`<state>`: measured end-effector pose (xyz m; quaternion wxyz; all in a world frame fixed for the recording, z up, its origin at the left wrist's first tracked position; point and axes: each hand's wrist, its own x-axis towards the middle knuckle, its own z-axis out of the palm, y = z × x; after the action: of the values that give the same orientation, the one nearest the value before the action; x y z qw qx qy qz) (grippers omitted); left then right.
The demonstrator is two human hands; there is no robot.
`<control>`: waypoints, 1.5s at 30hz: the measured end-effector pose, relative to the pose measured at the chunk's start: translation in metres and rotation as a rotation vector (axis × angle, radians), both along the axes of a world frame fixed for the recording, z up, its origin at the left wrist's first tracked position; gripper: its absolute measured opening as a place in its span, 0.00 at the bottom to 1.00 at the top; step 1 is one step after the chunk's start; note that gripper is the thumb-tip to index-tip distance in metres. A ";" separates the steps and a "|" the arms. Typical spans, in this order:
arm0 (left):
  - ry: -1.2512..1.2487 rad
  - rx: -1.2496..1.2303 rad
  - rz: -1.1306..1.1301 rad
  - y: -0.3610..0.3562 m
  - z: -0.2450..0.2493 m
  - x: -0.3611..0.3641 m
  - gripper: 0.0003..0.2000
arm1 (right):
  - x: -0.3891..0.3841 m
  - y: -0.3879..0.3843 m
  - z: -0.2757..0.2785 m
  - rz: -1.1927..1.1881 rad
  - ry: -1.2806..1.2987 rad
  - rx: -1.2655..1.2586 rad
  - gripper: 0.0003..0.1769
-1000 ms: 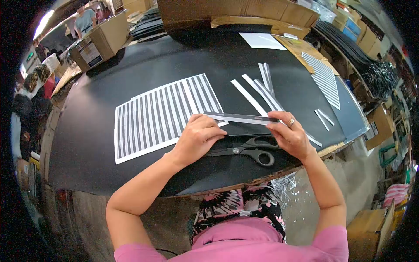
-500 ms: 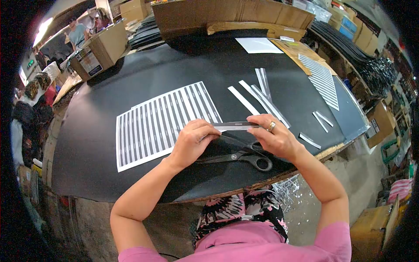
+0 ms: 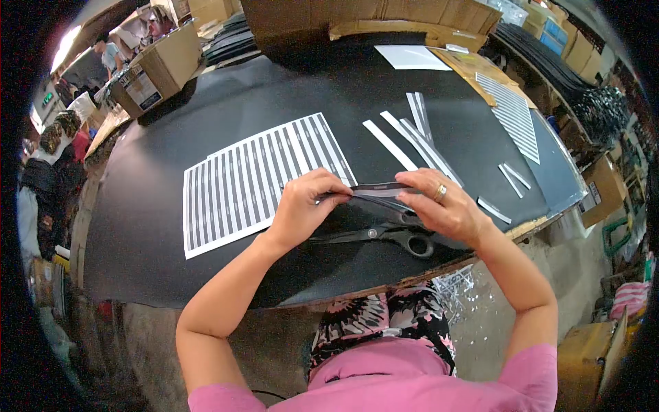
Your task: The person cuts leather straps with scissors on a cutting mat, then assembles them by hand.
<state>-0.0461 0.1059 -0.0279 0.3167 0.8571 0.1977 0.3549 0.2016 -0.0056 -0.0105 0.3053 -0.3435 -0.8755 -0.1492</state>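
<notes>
Between my two hands stretches a grey-and-white printed strip [image 3: 377, 192], with dark edges that look like more than one layer. My left hand [image 3: 312, 202] pinches its left end, and my right hand [image 3: 439, 202] grips the right end between thumb and fingers. Black-handled scissors [image 3: 373, 234] lie on the black table just below the strip, partly hidden by my right hand. To the left, sheets printed with grey stripes [image 3: 254, 185] lie flat, one partly over another. Several loose cut strips [image 3: 390, 145] rest beyond my right hand.
Short offcuts [image 3: 494, 210] lie on the black tabletop [image 3: 151, 226] at right. Another striped sheet [image 3: 511, 117] and a white sheet [image 3: 413, 58] are farther back. Cardboard boxes [image 3: 154, 72] stand along the far edge. Paper scraps [image 3: 456, 292] litter the floor. A person [image 3: 110, 57] is at far left.
The strip between my hands has turned and bowed slightly, showing more of its dark edge. My right hand has shifted a little right. The whole view has tilted slightly.
</notes>
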 end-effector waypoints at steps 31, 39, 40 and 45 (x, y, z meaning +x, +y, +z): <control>0.086 0.442 -0.024 -0.007 -0.012 -0.002 0.17 | 0.026 0.027 -0.021 -0.858 0.424 -0.536 0.20; -0.033 0.382 -0.059 -0.007 -0.007 0.002 0.16 | 0.036 0.038 -0.008 -0.806 0.492 -0.745 0.14; -0.043 0.369 -0.067 -0.005 -0.006 0.003 0.15 | 0.039 0.039 -0.010 -0.790 0.490 -0.741 0.14; -0.242 -0.140 -0.052 -0.001 0.010 0.003 0.08 | 0.047 0.046 -0.012 -0.691 0.591 -0.789 0.10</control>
<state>-0.0435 0.1049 -0.0176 0.4064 0.7887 0.1600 0.4327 0.2490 0.0405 -0.0221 0.3191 -0.7224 -0.5806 0.1981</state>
